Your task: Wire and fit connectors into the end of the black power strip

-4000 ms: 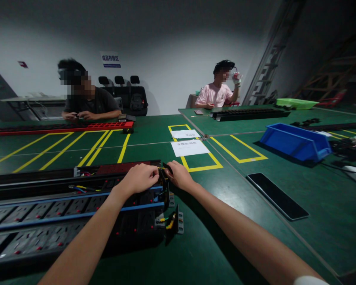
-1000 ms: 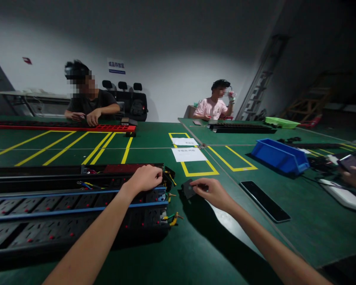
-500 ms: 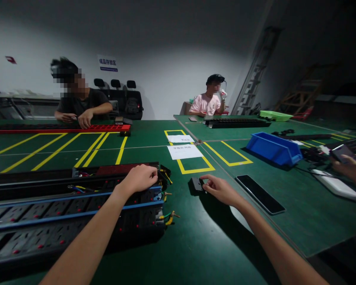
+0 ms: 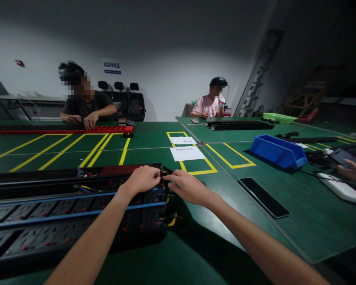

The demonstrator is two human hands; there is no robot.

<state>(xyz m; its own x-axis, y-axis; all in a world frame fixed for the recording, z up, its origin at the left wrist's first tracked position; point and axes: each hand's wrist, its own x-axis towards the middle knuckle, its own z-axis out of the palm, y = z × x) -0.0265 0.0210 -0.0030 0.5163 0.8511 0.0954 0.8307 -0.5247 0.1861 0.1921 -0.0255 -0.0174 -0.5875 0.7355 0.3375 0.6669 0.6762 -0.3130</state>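
Observation:
Long black socket strips point(image 4: 56, 206) lie side by side at the left, two of them edged in blue, with yellow wires point(image 4: 173, 219) sticking out at their right ends. My left hand point(image 4: 144, 178) rests closed on the end of the rear strips; what its curled fingers grip is hidden. Close beside it, my right hand point(image 4: 185, 185) reaches to the same strip end, fingers bent together near the dark end piece and wires. Anything between its fingertips is too small to make out. A small dark block behind my right hand is almost wholly covered.
A phone point(image 4: 264, 198) and a blue bin point(image 4: 277, 152) are to the right. Paper sheets point(image 4: 187, 153) lie on yellow-taped outlines. Across the table, a person handles a red strip point(image 4: 111, 129); another sits by black rails point(image 4: 240, 125). Another person's hand point(image 4: 354, 171) is at the right edge.
My right hand has moved left from the small dark block to the strip end beside my left hand. My left hand stays on the strips. The view has shifted slightly.

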